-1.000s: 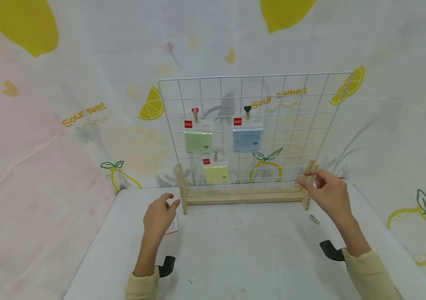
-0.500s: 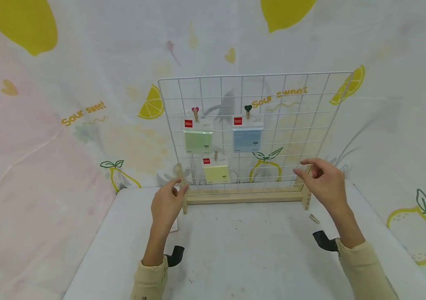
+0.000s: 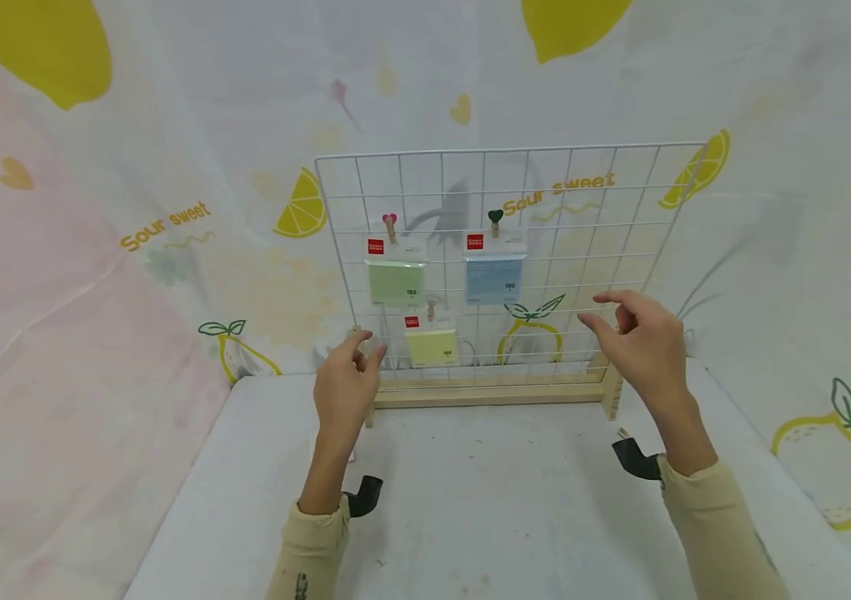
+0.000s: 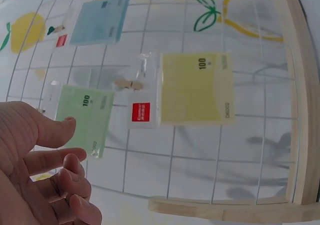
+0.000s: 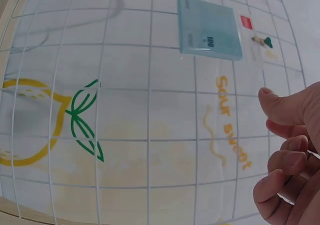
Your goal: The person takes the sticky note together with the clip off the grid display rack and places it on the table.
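A white wire grid rack stands upright in a wooden base. Clipped to it are a green sticky-note pack, a blue pack and, lower down, a yellow pack. Small wooden clips hold them, one with a pink heart, another with a green heart. My left hand is raised by the rack's left post, thumb and forefinger apart, holding nothing. By the right post hovers my right hand, likewise bare, fingers loosely bent.
On the white table a loose wooden clip lies near the right post, partly behind a black wrist mount. A pale card is mostly hidden by the left forearm. A lemon-print cloth hangs behind.
Both hands have risen: the left up and rightward to the left post, the right up and slightly leftward. The rack and the packs on it stay put.
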{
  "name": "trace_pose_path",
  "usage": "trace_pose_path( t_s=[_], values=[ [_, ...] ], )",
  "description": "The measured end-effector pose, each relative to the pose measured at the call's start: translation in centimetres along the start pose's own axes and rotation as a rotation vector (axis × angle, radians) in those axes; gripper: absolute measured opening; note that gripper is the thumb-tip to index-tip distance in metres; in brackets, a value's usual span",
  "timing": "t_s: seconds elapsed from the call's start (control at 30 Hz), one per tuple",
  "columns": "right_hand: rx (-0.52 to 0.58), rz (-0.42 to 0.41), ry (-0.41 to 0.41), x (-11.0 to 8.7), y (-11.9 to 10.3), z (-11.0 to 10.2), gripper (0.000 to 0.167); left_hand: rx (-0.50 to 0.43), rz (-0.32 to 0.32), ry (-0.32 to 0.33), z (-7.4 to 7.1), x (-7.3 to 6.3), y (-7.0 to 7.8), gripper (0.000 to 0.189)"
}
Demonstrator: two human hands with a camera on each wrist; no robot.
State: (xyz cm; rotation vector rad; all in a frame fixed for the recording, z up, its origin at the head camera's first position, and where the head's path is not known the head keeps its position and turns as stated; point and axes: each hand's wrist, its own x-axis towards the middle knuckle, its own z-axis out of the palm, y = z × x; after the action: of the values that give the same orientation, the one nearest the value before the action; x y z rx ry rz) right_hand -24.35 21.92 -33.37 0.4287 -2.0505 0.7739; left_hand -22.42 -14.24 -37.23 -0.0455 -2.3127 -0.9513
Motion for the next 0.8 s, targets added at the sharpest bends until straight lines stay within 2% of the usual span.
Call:
trace_pose_path(
  t_s=[0.13, 0.33, 0.8],
  values=[
    [0.001, -0.039, 0.042, 0.9, -0.6, -0.1, 0.028, -0.031, 0.031, 0.022, 0.3, 0.5, 0.9, 0.032],
    [0.067, -0.069, 0.074, 2.0, -1.4, 0.8, 0.027, -0.09, 0.033, 0.035, 0.8, 0.9, 1.8, 0.033],
    [0.037, -0.102, 0.061, 4.2, -3.1, 1.9, 0.028, -0.18, 0.072, 0.025, 2.3, 2.0, 3.0, 0.036]
  ],
)
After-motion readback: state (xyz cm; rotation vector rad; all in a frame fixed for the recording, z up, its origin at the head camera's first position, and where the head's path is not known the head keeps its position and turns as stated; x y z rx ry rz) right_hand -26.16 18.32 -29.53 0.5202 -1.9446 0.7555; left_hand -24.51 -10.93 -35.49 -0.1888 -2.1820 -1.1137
